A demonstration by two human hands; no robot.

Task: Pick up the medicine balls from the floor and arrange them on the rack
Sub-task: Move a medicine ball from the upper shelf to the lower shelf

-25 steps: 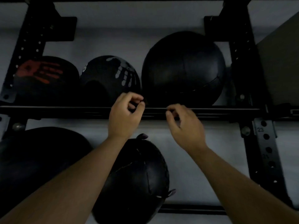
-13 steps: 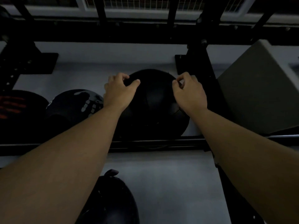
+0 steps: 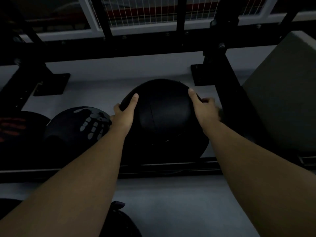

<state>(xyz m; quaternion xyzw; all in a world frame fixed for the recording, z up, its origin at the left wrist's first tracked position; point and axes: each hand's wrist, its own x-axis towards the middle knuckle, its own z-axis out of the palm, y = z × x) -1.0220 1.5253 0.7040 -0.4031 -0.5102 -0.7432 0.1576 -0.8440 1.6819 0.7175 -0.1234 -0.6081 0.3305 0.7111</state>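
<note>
A large plain black medicine ball (image 3: 162, 120) sits on the upper bar of the black rack (image 3: 153, 170). My left hand (image 3: 125, 112) grips its left side and my right hand (image 3: 203, 108) grips its right side, thumbs laid over the top. Left of it rests a smaller black ball with a grey handprint (image 3: 80, 127), touching my left wrist. At the far left edge lies a black ball with a red handprint (image 3: 12, 129). Another black ball (image 3: 123, 223) shows at the bottom, below the bar, partly hidden by my left forearm.
A black rack upright (image 3: 239, 103) stands just right of the large ball, with a grey-green box (image 3: 282, 100) beyond it. Another upright (image 3: 22, 82) rises at the left. A white wall lies behind the balls, a wire mesh window (image 3: 153, 12) above.
My hands rose from the rack bar to the large ball and spread wide onto its two sides. The view tilted upward, bringing the window into sight.
</note>
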